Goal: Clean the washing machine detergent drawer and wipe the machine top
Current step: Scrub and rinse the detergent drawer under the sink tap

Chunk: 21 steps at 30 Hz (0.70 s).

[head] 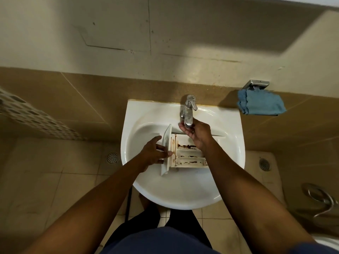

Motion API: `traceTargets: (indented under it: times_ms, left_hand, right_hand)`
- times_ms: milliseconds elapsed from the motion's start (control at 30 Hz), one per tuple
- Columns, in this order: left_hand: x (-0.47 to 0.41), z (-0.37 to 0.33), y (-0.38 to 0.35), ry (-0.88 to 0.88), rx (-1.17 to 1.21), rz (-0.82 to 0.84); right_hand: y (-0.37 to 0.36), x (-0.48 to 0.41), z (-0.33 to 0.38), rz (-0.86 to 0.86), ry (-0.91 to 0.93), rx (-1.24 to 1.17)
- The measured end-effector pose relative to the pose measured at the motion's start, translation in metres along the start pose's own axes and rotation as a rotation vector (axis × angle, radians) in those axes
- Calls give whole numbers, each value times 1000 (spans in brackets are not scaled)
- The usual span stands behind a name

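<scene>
The left hand (153, 153) grips the drawer (183, 153) by its white front panel, fingers curled over the panel's face and thumb behind its edge, holding it on its side inside the sink (183, 191). The right hand (197, 133) reaches over the drawer to the spout of the tap (189, 110), its fingers cupped loosely under and around the spout's tip; whether they actually clasp it cannot be told. The drawer lies in the bowl with its open compartments facing up, front panel to the left, and brown rusty stains run along the dividers and floors of the compartments. No brand, label or writing can be read on the drawer, the tap or the sink. The right forearm crosses the drawer's far right end and hides part of it. To the right of the sink a folded blue cloth (260, 104) hangs from a metal holder (255, 84) on the wall. The wall is brown tile below and pale plaster above, marked with dark spots. The floor is beige tile with two round drains (112, 157), one each side of the sink.
</scene>
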<state>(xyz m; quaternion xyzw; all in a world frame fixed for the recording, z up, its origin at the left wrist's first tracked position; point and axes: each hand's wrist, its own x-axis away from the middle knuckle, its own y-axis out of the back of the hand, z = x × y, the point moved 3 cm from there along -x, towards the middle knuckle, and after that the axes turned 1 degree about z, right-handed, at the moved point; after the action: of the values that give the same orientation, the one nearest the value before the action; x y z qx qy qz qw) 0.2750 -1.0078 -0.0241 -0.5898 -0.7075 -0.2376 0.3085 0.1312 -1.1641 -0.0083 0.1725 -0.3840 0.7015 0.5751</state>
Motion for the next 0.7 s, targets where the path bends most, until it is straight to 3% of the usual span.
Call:
traceTargets:
  times_ms: [167,367,467,600,700]
  left_hand:
    - [-2,4,0,8,12,-8]
    - [-2,3,0,1,21,0]
    - [-2,4,0,-1,39,3]
    - [-1,5,-1,-8,67,6]
    - [-2,6,-1,-10,65,-4]
  right_hand:
    - [-12,-1,1,157,-176,-201]
    - [-11,4,5,147,-181,-201]
    - [-8,4,4,137,-175,-112]
    - [-4,20,-8,121,-141,200]
    - [-1,41,-22,168,-143,244]
